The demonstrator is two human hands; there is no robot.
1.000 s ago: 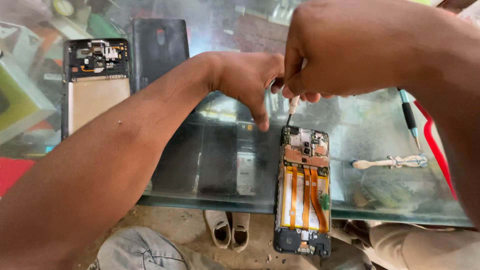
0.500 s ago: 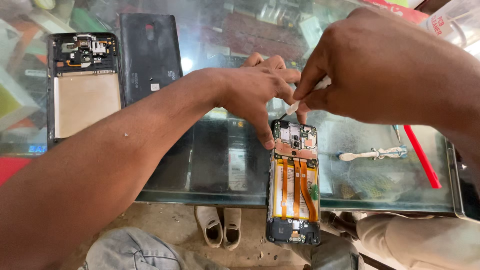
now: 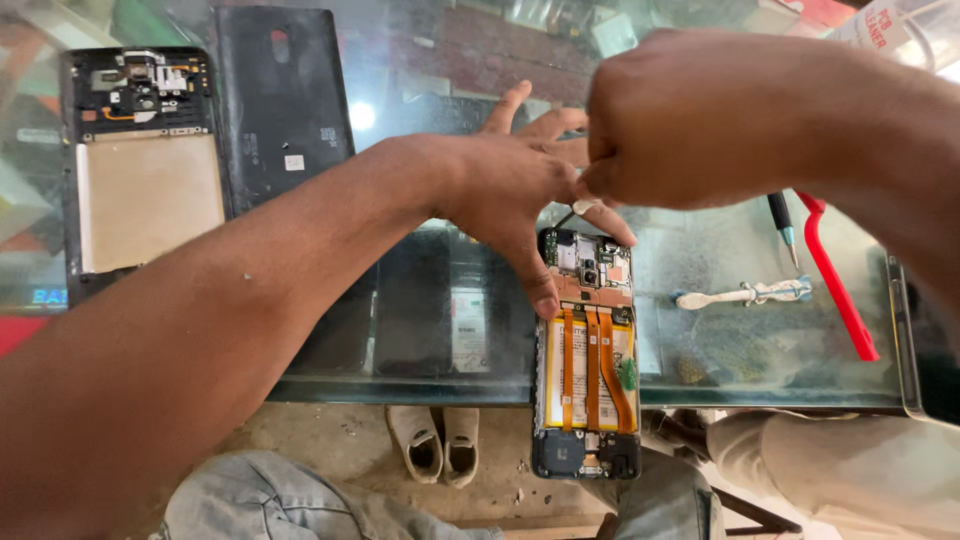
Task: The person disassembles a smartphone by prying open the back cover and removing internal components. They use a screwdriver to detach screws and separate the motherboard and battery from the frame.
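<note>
While the left hand (image 3: 520, 195) presses spread fingers on the opened phone (image 3: 587, 350) at lower centre, the right hand (image 3: 690, 120) pinches a thin tool (image 3: 568, 214).

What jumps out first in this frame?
The opened phone with orange ribbon cables, lying at the glass counter's near edge, right of centre. Both hands meet over its top end: the left hand steadies it while the right hand pinches a thin tool. Far left lies a second opened phone.
</note>
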